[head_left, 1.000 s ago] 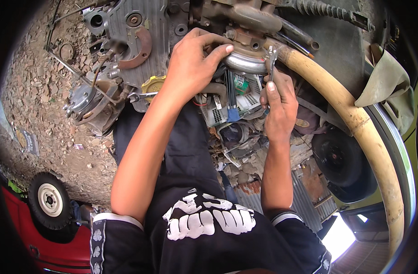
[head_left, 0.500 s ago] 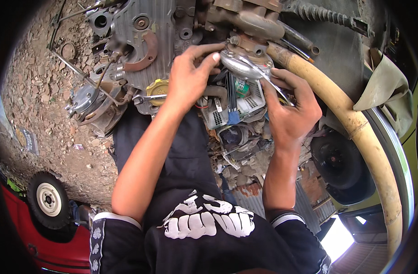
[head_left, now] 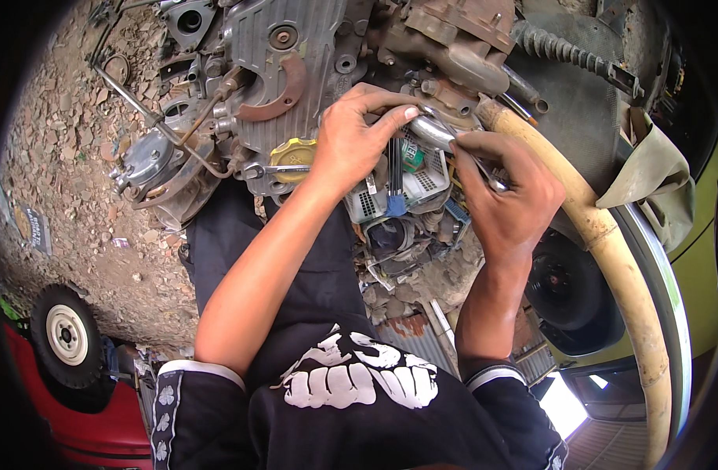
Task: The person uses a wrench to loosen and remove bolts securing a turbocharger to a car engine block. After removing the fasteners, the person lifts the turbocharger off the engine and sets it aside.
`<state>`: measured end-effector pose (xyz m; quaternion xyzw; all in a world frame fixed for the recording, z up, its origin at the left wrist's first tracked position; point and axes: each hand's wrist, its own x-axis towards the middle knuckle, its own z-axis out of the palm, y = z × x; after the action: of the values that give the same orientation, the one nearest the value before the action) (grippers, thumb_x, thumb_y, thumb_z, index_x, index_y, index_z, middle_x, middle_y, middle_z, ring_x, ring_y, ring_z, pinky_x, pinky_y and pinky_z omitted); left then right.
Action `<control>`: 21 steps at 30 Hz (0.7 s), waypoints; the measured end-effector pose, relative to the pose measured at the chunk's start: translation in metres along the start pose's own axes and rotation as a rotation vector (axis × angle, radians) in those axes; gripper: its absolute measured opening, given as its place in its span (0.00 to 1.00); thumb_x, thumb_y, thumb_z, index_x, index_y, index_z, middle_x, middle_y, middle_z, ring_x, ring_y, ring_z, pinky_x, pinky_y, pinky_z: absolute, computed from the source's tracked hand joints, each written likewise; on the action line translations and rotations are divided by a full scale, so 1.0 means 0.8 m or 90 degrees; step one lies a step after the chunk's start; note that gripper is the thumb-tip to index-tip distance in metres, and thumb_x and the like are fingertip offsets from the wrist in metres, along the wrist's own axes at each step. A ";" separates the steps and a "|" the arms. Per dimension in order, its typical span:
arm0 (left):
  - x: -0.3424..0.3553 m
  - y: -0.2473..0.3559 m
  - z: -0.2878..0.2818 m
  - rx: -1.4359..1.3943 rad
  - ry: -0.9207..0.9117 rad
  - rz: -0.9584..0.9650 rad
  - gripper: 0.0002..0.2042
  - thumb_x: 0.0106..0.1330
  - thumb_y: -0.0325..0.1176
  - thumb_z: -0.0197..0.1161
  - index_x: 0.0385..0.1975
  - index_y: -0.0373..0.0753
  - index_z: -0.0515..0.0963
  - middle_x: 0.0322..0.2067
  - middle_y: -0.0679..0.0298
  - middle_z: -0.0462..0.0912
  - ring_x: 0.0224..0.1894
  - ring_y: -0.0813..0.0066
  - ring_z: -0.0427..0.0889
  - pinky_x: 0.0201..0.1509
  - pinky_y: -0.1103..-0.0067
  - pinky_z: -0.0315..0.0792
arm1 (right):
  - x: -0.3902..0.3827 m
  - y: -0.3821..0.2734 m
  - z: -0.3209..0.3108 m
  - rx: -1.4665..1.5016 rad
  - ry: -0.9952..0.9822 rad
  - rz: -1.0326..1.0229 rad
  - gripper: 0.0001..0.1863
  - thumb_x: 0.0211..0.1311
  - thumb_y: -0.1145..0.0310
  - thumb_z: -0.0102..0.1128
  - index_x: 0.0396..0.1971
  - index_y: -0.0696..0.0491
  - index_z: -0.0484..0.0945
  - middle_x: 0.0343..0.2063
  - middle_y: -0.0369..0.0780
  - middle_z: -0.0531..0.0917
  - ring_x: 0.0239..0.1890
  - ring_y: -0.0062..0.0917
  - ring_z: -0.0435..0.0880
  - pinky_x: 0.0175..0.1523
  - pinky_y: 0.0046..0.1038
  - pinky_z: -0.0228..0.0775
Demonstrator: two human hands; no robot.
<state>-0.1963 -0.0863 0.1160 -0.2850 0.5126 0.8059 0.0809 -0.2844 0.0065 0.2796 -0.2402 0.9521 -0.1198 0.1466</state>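
Observation:
My right hand [head_left: 520, 176] is closed round a shiny wrench [head_left: 498, 183]. The wrench slants up to the left, over the rim of a rounded silver metal part [head_left: 432, 131] fixed beneath a rusty engine casting [head_left: 451, 95]. At the left side of that silver part is my left hand [head_left: 355, 133]. Its thumb and forefinger come together at the wrench's far end, and whatever lies between the fingertips is too small to make out. Below my left wrist, a second wrench [head_left: 284, 168] rests across a yellow cap [head_left: 294, 157] on the engine.
The grey engine block [head_left: 316, 59] fills the top. Under my hands sits a plastic basket [head_left: 422, 190] with a green container [head_left: 411, 154] in it. A bamboo pole [head_left: 590, 211] curves down the right side, beside a cloth [head_left: 649, 168]. Stony ground [head_left: 69, 157] lies left.
The view has shifted, so the engine appears further right. Both hands remain at the silver part, with my left fingertips now nearer the wrench's far end.

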 end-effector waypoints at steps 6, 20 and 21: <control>-0.007 0.009 0.005 0.095 0.033 0.138 0.12 0.67 0.32 0.70 0.49 0.42 0.88 0.42 0.62 0.83 0.40 0.70 0.86 0.43 0.74 0.82 | 0.008 -0.033 0.001 -0.046 -0.053 -0.006 0.09 0.50 0.77 0.73 0.32 0.52 0.85 0.31 0.40 0.88 0.33 0.36 0.88 0.39 0.31 0.78; 0.016 -0.004 -0.010 0.207 0.009 0.373 0.14 0.60 0.26 0.73 0.47 0.42 0.88 0.39 0.60 0.83 0.36 0.63 0.86 0.40 0.71 0.80 | -0.032 0.000 0.059 0.084 0.167 0.045 0.05 0.60 0.77 0.71 0.32 0.60 0.82 0.24 0.42 0.85 0.22 0.27 0.83 0.31 0.25 0.74; 0.019 -0.003 -0.013 0.218 0.005 0.385 0.15 0.60 0.26 0.73 0.47 0.42 0.88 0.39 0.60 0.83 0.36 0.63 0.86 0.40 0.71 0.80 | -0.032 0.001 0.065 0.090 0.181 0.035 0.04 0.63 0.78 0.69 0.31 0.61 0.82 0.23 0.41 0.84 0.21 0.23 0.80 0.30 0.25 0.74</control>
<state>-0.2035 -0.0966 0.1025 -0.1058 0.7020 0.6946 -0.1166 -0.2456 0.0122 0.2371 -0.1840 0.9586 -0.2150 0.0304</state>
